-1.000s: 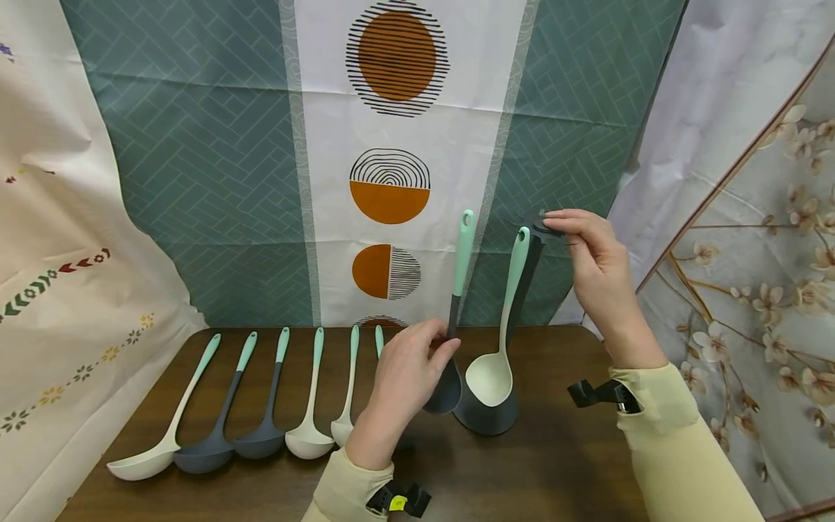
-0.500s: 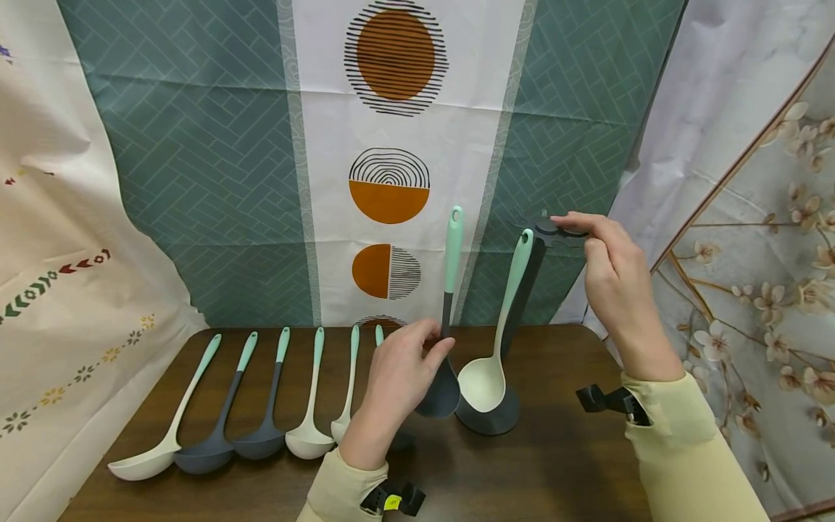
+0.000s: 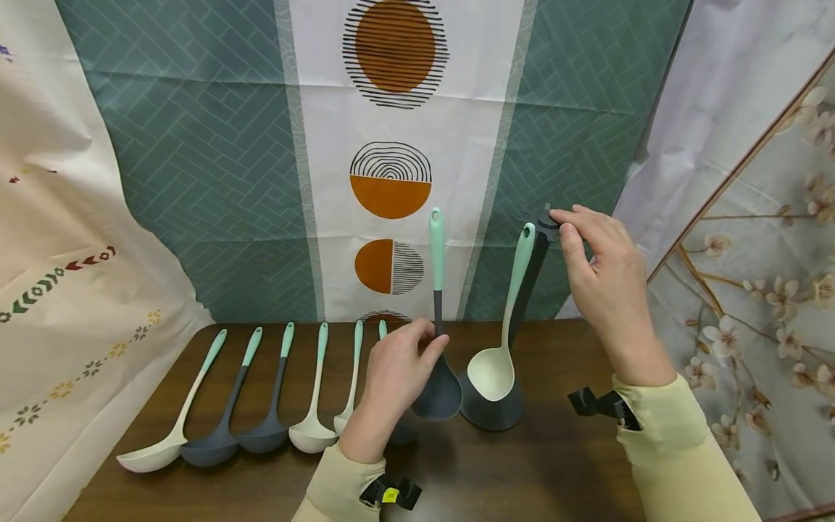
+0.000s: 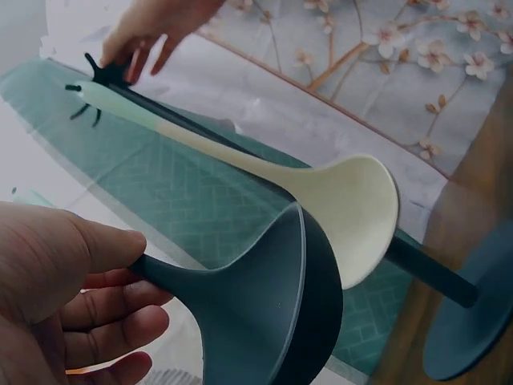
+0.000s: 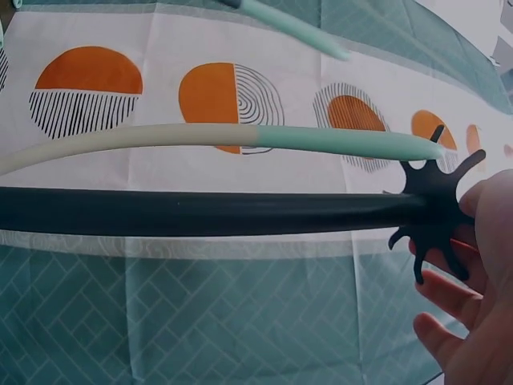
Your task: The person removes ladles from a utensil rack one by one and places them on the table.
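My left hand [image 3: 398, 370] pinches the shaft of a dark grey ladle [image 3: 440, 395] with a mint handle, just above the bowl. The ladle is upright and raised off the table, left of a dark utensil stand [image 3: 489, 416]. From the stand's hooked top hangs a cream ladle [image 3: 491, 373], its mint handle end on one hook. Up there, my right hand [image 3: 607, 283] grips the hook ring between thumb and fingers. The right wrist view shows the curved hooks [image 5: 437, 208] and the stand's pole [image 5: 200, 212]. In the left wrist view the grey bowl [image 4: 248, 313] partly covers the cream one.
A row of several cream and dark grey ladles [image 3: 215, 448] lies on the brown table [image 3: 522, 478] at left. My left forearm partly hides the row's right end. Patterned cloths [image 3: 196, 181] hang behind and at both sides.
My left hand has carried the grey ladle slightly left, away from the stand, and its bowl faces me more. My right hand shifted at the hook ring, and its thumb now presses there.
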`<state>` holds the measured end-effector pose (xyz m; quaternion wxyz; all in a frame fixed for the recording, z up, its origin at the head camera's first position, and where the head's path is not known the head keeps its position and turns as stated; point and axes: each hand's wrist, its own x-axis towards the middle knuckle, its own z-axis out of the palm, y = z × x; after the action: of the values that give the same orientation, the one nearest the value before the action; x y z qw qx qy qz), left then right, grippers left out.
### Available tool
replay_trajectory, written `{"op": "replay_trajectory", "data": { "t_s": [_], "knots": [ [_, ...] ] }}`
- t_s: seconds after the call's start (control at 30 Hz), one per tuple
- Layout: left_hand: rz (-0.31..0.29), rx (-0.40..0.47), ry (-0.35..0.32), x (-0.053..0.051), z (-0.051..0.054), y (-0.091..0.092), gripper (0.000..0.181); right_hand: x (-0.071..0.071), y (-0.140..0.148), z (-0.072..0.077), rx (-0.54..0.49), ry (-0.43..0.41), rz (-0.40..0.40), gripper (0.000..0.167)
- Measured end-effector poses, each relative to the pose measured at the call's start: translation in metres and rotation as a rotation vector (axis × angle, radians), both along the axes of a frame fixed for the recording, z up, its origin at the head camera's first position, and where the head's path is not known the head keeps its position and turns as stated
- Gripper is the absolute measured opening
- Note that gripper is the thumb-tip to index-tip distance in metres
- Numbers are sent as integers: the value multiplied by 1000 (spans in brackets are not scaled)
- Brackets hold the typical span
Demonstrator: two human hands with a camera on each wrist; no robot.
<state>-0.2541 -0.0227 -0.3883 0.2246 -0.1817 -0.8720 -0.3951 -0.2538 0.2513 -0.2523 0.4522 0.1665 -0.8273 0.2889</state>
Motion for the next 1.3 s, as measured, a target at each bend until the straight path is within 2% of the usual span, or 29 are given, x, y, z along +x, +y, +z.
{"op": "replay_trajectory", "data": {
  "t_s": [0.2, 0.67, 1.0, 1.3],
  "knots": [
    [22, 1, -53, -7, -9, -1, 11, -3, 1, 1, 22, 23, 11, 30],
    [65, -63, -116, -22, -31, 1, 16, -5, 8, -4, -29, -19, 58, 30],
    [84, -77, -118, -28, -41, 1, 18, -5, 11, -3, -52, -11, 79, 30],
    [94, -104, -181, -35, -49, 2, 21, -6, 12, -3, -58, -12, 91, 30]
  ]
}}
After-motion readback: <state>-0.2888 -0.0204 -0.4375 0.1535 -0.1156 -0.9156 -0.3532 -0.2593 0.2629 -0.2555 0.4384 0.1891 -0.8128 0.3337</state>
